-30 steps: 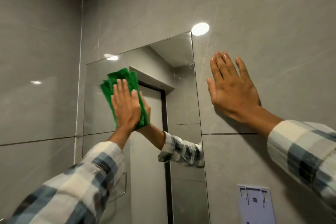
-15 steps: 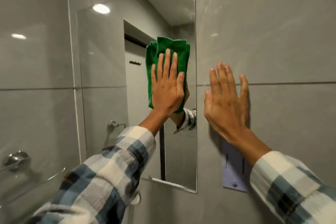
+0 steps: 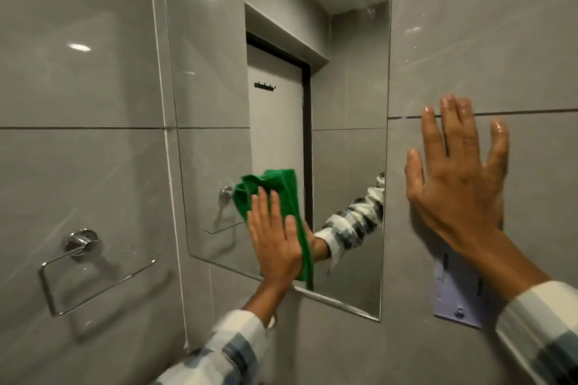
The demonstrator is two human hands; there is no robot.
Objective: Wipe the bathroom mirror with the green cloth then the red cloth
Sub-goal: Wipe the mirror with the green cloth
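A frameless rectangular mirror point(image 3: 281, 78) hangs on the grey tiled wall. A folded green cloth point(image 3: 281, 194) lies flat against the mirror's lower part, near its bottom edge. My left hand point(image 3: 275, 241) presses the cloth to the glass with flat, extended fingers and covers the cloth's lower half. To the right of the mirror, my right hand point(image 3: 456, 178) rests flat on the wall tile with fingers spread and holds nothing. No red cloth is in view.
A chrome towel ring point(image 3: 78, 262) is fixed to the side wall at the left. A pale lilac plastic wall plate point(image 3: 453, 300) sits below my right hand. The mirror reflects a white door, a ceiling light and my checked sleeve.
My left hand has slid the green cloth from the mirror's upper part down to its lower edge and a little left. My right hand has stayed flat on the wall.
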